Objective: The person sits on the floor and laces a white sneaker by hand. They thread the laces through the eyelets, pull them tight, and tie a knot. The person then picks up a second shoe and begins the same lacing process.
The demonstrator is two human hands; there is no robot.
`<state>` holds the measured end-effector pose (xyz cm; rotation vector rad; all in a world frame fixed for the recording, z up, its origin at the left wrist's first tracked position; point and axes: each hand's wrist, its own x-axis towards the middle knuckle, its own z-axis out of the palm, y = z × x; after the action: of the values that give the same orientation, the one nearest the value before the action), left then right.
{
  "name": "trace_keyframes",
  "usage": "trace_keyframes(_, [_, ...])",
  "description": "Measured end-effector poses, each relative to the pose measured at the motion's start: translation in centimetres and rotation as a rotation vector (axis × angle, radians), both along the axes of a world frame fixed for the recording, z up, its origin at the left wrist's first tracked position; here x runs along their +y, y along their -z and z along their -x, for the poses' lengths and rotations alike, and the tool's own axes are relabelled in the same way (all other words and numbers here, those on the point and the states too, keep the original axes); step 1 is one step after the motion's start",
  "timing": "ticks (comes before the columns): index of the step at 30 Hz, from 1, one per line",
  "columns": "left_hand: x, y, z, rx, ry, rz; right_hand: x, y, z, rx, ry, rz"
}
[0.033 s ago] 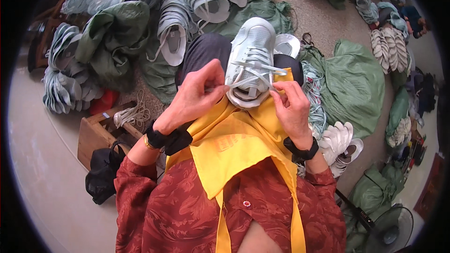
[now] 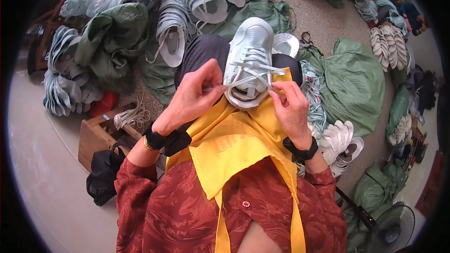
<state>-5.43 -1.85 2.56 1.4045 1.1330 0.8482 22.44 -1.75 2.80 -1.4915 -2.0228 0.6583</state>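
Note:
A pale mint sneaker [image 2: 253, 42] rests on my lap, toe pointing away from me, its heel end on a yellow apron [image 2: 229, 159]. White-blue shoelace [image 2: 255, 68] runs through its eyelets, and the loose ends cross over the tongue. On the left of the shoe, my left hand [image 2: 194, 93] pinches one lace end between thumb and fingers. My right hand [image 2: 291, 107], at the right of the heel opening, is closed on the other end. Both laces look fairly taut. Black bands circle both wrists.
Rows of nested sneaker uppers [image 2: 171, 23] lie beyond my knees. Green sacks [image 2: 351, 84] spread to the right and left. A bundle of pale laces [image 2: 313, 93] hangs beside my right knee. At left stands a wooden stool [image 2: 89, 143] with cord; at lower right, a fan [image 2: 393, 229].

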Motion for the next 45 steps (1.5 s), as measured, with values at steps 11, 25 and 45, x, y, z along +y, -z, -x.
trace_keyframes(11, [1.1, -1.6, -0.2, 0.330, 0.008, -0.188, -0.6, 0.8, -1.3, 0.089, 0.041, 0.074])
trace_keyframes(25, [2.7, -3.7, -0.8, -0.039, -0.073, 0.355, 1.5, -1.1, -2.1, 0.269, 0.040, 0.015])
trace_keyframes(45, [2.1, -1.7, -0.5, 0.616, 0.086, -0.392, 1.9, -0.6, -3.5, 0.115, -0.046, 0.057])
